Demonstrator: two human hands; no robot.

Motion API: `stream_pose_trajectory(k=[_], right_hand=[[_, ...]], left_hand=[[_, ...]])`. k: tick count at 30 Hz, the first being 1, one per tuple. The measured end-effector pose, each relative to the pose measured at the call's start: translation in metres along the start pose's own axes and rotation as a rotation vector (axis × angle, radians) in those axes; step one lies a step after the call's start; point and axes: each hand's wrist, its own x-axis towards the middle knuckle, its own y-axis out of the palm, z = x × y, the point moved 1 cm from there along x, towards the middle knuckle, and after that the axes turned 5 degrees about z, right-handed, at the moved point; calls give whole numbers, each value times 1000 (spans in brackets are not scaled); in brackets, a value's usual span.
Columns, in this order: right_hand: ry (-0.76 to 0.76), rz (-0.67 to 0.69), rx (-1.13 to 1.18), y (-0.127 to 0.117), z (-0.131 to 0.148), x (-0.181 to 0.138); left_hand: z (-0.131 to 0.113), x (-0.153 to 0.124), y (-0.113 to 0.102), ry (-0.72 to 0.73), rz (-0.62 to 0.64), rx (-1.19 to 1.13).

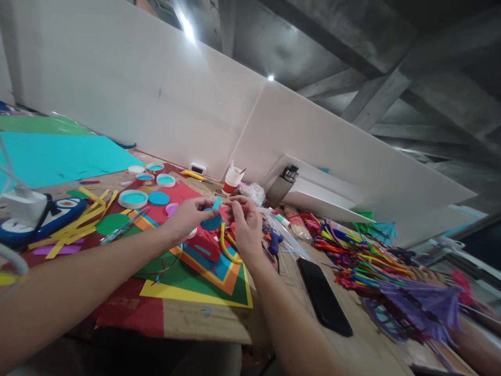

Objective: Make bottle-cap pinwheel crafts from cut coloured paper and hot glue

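1. Left hand (201, 211) has the blue paper disc (211, 223) pinched at its rim, thumb and fingers narrow, a small blue strip (217, 202) standing up by the fingertips; that grip probably keeps the disc's face free.
2. Over to the right hand (247, 222), fingers drawn together on a thin red piece (227, 204), too small to identify, close beside the disc, likely so both stay within one glance.
3. Below, the green sheet (188, 283) sits in a layered pile of coloured paper, perhaps kept central for easy reach.
4. Room, then: the table's near edge (213, 326) runs just past the pile, the black phone (324, 296) and pipe cleaners (352, 258) bound the right, scissors (123, 227) the left; lifting upward looks freest.
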Motion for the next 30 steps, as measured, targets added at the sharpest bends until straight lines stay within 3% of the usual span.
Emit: stream_pose_trajectory(k=[5, 12, 30], right_hand=[[-53, 6, -125, 3, -8, -3], [-124, -27, -292, 1, -10, -6], [-203, 22, -377, 1, -7, -7]], left_hand=[[-2, -2, 6, 17, 20, -59], [2, -1, 3, 72, 13, 78], [10, 3, -2, 116, 11, 179]])
